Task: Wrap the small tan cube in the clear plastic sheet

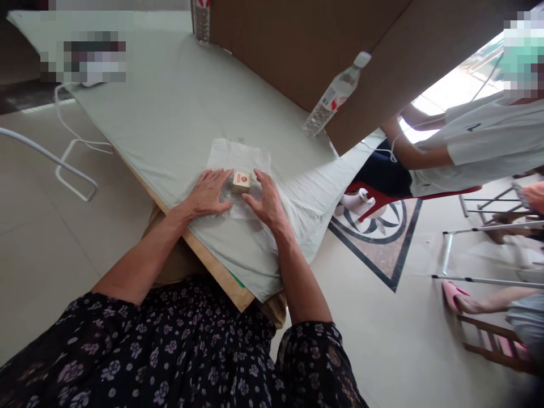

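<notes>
A small cream-coloured box (242, 182) with a red round mark sits on a sheet of clear bubble wrap (240, 153), which lies flat on the cloth-covered table. Left of the box is my left hand (211, 194), its fingers spread and resting on the wrap. My right hand (266, 199) lies on the other side, thumb and fingers apart, with the thumb close to the box's lower right corner. Both hands frame the box without gripping it; whether a fingertip touches it, I cannot tell.
A clear plastic bottle (335, 96) stands beside a large brown cardboard panel (289, 51); another bottle (202, 22) is farther back. At the right, a person in a white shirt (480, 136) sits on a red chair (382, 201). The table's wooden edge (212, 272) is near my body.
</notes>
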